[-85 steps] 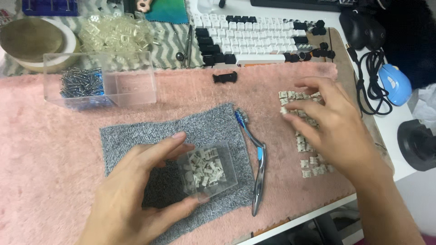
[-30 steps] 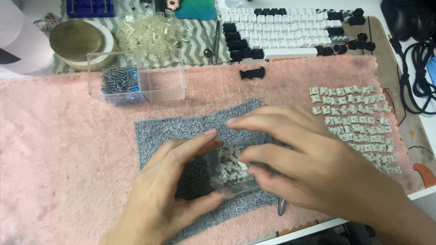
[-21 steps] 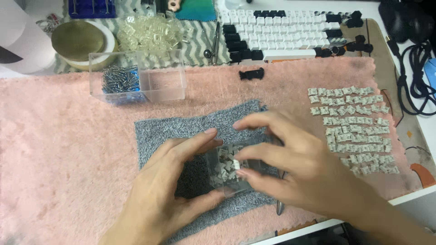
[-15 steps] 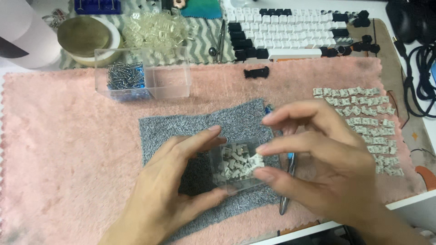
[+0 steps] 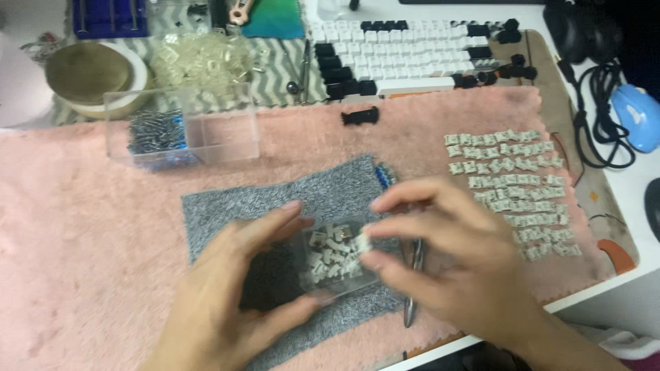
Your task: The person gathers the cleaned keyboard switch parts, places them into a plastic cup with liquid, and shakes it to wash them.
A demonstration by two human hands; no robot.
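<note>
My left hand (image 5: 230, 302) cups a small clear plastic box (image 5: 337, 260) that rests on a grey cloth (image 5: 227, 209). The box holds several small pale switch parts on one side and dark parts on the other. My right hand (image 5: 440, 254) hovers at the box's right edge and pinches one pale switch part (image 5: 361, 242) between thumb and fingertips. Blue-handled tweezers (image 5: 412, 275) lie on the grey cloth, mostly hidden under my right hand.
Rows of pale switch parts (image 5: 512, 182) lie on the pink fleece mat (image 5: 89, 240) at right. A clear box with metal springs (image 5: 182, 130), a bowl (image 5: 93, 75), clear housings (image 5: 203, 58), a keyboard (image 5: 405, 58) and a black puller (image 5: 359, 117) lie behind. A blue mouse (image 5: 636, 117) sits right.
My right hand came back from the rows at right to the clear box, dipped its fingers in and now lifts slightly with one pale part. My left hand kept holding the box.
</note>
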